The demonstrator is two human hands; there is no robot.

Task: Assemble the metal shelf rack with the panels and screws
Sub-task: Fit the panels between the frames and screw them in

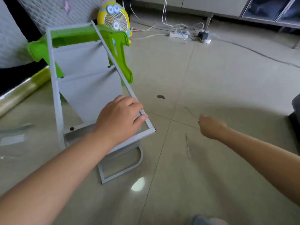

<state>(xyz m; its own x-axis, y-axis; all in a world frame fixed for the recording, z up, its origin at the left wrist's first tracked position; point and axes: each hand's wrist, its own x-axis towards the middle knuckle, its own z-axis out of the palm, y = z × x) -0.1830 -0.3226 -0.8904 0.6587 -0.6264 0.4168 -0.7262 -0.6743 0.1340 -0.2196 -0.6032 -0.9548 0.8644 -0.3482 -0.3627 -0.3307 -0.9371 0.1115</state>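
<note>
The grey metal shelf rack lies on its side on the tiled floor, with two grey panels fixed between its side frames. My left hand grips the upper side frame near its near corner, fingers curled over the bar. My right hand hovers over the floor to the right, fingers curled, pinching a thin metal rod that points up and left. A second thin rod or tool lies on the floor just below that hand.
A green plastic stool and a yellow cartoon fan stand behind the rack. A power strip with cables lies further back. A shiny foil roll lies at the left. Clear plastic wrapping sits left of the rack.
</note>
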